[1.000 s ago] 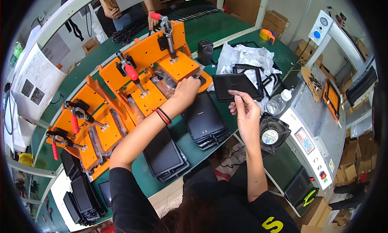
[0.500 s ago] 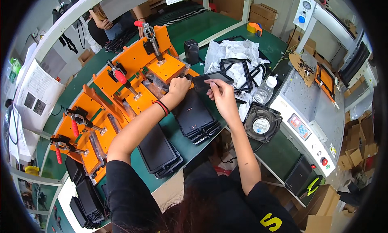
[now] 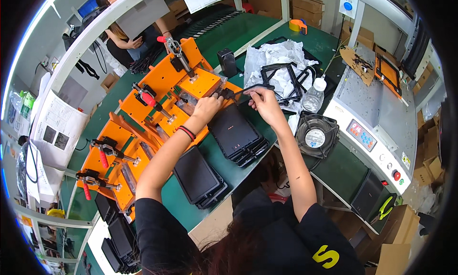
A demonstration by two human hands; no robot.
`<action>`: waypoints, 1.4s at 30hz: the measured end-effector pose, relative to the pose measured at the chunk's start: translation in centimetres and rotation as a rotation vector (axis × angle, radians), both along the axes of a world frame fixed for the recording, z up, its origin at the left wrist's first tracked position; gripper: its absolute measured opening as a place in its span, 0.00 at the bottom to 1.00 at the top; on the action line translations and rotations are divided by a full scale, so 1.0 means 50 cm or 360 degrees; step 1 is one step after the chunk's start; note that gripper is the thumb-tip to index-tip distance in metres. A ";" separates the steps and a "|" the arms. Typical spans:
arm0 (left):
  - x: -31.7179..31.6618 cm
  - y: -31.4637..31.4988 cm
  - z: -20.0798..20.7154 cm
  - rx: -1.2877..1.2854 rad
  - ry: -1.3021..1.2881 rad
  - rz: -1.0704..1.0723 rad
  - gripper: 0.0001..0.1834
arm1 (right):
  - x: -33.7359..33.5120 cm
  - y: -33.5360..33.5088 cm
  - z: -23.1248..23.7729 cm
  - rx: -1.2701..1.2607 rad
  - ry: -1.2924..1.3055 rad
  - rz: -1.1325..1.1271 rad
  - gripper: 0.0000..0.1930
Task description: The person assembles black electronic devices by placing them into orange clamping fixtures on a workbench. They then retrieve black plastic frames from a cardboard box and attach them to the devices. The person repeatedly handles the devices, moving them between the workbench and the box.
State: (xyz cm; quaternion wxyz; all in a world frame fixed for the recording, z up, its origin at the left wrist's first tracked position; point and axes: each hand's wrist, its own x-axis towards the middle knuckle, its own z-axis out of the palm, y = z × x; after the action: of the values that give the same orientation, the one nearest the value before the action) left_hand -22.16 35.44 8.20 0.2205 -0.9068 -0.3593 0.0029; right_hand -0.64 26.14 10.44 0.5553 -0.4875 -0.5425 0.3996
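Note:
My right hand (image 3: 265, 104) pinches a thin black rectangular panel (image 3: 258, 87), which is tilted so that mostly its edge shows. My left hand (image 3: 208, 108), a red-and-black band at its wrist, lies with bent fingers at the near side of the orange clamping fixture (image 3: 201, 85). Next to those fingertips is a small dark piece (image 3: 228, 93); whether they grip it is hidden. Below and between my hands sits a stack of black rectangular casings (image 3: 237, 134) on the green table. A second stack of black casings (image 3: 196, 174) lies nearer, beside my left forearm.
More orange fixtures with red-handled toggle clamps (image 3: 149, 99) line the left. White crumpled sheets and black frames (image 3: 281, 79) lie behind my right hand, near a clear bottle (image 3: 314, 96) and a black fan (image 3: 316, 135). A grey machine with a control panel (image 3: 361, 134) stands right. Another person (image 3: 131, 42) is behind.
The black panel has turned from showing its flat face to nearly edge-on, and my right hand has turned with it. My left hand stays by the fixture. The whole view has shifted slightly.

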 end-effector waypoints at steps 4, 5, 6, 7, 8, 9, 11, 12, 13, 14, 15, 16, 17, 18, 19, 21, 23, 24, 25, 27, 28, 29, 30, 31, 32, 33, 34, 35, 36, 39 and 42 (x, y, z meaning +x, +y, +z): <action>0.037 0.000 0.003 -0.0130 -0.0009 0.0313 0.11 | -0.006 0.001 0.005 0.0051 -0.0059 -0.0057 0.11; 0.049 0.000 0.007 -0.0140 -0.0007 0.0407 0.09 | -0.006 0.001 0.006 0.0051 -0.0072 -0.0066 0.11; 0.062 -0.004 0.011 -0.0153 -0.0007 0.0496 0.09 | -0.005 -0.001 0.006 0.0056 -0.0087 -0.0082 0.11; 0.070 -0.010 0.015 -0.0132 -0.0042 0.0532 0.08 | -0.004 -0.003 0.006 0.0062 -0.0102 -0.0097 0.12; 0.074 -0.012 0.020 -0.0134 -0.0081 0.0594 0.08 | -0.003 -0.005 0.006 0.0067 -0.0117 -0.0112 0.12; 0.081 -0.012 0.023 -0.0139 -0.0122 0.0654 0.08 | -0.001 -0.007 0.004 0.0086 -0.0142 -0.0107 0.12; 0.086 -0.018 0.021 -0.0108 -0.0157 0.0655 0.08 | 0.004 -0.007 0.001 0.0125 -0.0192 -0.0096 0.12; 0.079 -0.022 0.019 -0.0068 -0.0142 0.0596 0.08 | 0.004 -0.006 0.001 0.0126 -0.0159 -0.0052 0.12; 0.072 -0.024 0.018 -0.0028 -0.0127 0.0537 0.08 | 0.005 -0.005 0.001 0.0128 -0.0126 -0.0007 0.11; 0.066 -0.022 0.016 0.0018 -0.0117 0.0468 0.07 | 0.006 -0.004 0.002 0.0129 -0.0093 0.0038 0.11; 0.058 -0.022 0.016 0.0064 -0.0101 0.0401 0.06 | 0.006 -0.007 0.008 0.0081 -0.0083 0.0135 0.11; 0.050 -0.022 0.017 0.0109 -0.0085 0.0334 0.05 | 0.002 -0.008 0.009 0.0092 -0.0072 0.0182 0.11; 0.040 -0.022 0.017 0.0135 -0.0064 0.0310 0.05 | -0.005 -0.008 0.011 0.0102 -0.0059 0.0230 0.11; 0.039 -0.029 0.027 0.0161 -0.0050 0.0274 0.04 | -0.006 -0.008 0.012 0.0114 -0.0054 0.0268 0.12; 0.038 -0.035 0.032 0.0187 -0.0036 0.0240 0.04 | -0.008 -0.004 0.008 0.0090 -0.0038 0.0312 0.11; 0.033 -0.044 0.029 0.0279 -0.0029 0.0207 0.04 | -0.016 0.011 -0.002 0.0088 -0.0105 0.0396 0.12; 0.025 -0.045 0.027 0.0326 -0.0026 0.0184 0.04 | -0.024 0.030 -0.006 0.0086 -0.0183 0.0470 0.12; 0.022 -0.045 0.027 0.0325 -0.0030 0.0176 0.03 | -0.023 0.048 -0.014 0.0058 -0.0177 0.0528 0.12; 0.024 -0.043 0.028 0.0329 -0.0041 0.0163 0.03 | -0.020 0.071 -0.029 0.0031 -0.0178 0.0579 0.12; 0.022 -0.039 0.024 0.0359 -0.0063 0.0116 0.03 | -0.016 0.106 -0.048 -0.0080 -0.0157 0.0658 0.12; 0.018 -0.037 0.020 0.0373 -0.0072 0.0096 0.03 | -0.019 0.116 -0.053 -0.0141 -0.0161 0.0700 0.12; 0.015 -0.035 0.017 0.0390 -0.0075 0.0087 0.03 | -0.021 0.124 -0.059 -0.0201 -0.0164 0.0741 0.12; 0.011 -0.035 0.015 0.0404 -0.0072 0.0078 0.03 | -0.026 0.129 -0.065 -0.0264 -0.0159 0.0781 0.12; 0.008 -0.035 0.012 0.0418 -0.0069 0.0068 0.03 | -0.029 0.132 -0.072 -0.0275 -0.0136 0.0821 0.12; 0.006 -0.036 0.007 0.0421 -0.0083 0.0065 0.03 | -0.031 0.134 -0.078 -0.0287 -0.0112 0.0859 0.12; 0.003 -0.037 0.005 0.0427 -0.0093 0.0066 0.03 | -0.038 0.137 -0.077 -0.0294 -0.0085 0.0903 0.12; -0.001 -0.037 0.004 0.0433 -0.0103 0.0067 0.03 | -0.039 0.140 -0.075 -0.0315 -0.0113 0.0948 0.12; -0.005 -0.031 0.006 0.0455 -0.0105 0.0058 0.03 | -0.036 0.144 -0.072 -0.0336 -0.0141 0.0995 0.12; 0.000 -0.030 0.007 0.0463 -0.0117 0.0046 0.03 | -0.030 0.145 -0.077 -0.0374 -0.0174 0.1037 0.12; -0.006 -0.035 0.012 0.0471 -0.0132 0.0026 0.02 | -0.063 0.172 -0.081 -0.0322 -0.0274 0.0971 0.11; -0.011 -0.038 0.022 0.0333 -0.0280 0.0051 0.06 | -0.071 0.199 -0.086 -0.0194 -0.0378 0.0886 0.10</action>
State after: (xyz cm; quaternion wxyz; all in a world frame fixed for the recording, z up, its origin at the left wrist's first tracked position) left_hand -22.73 33.54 9.28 0.2815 -0.8697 -0.3901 -0.1106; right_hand -4.21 36.10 6.12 0.3269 -0.3959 -0.6913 0.5085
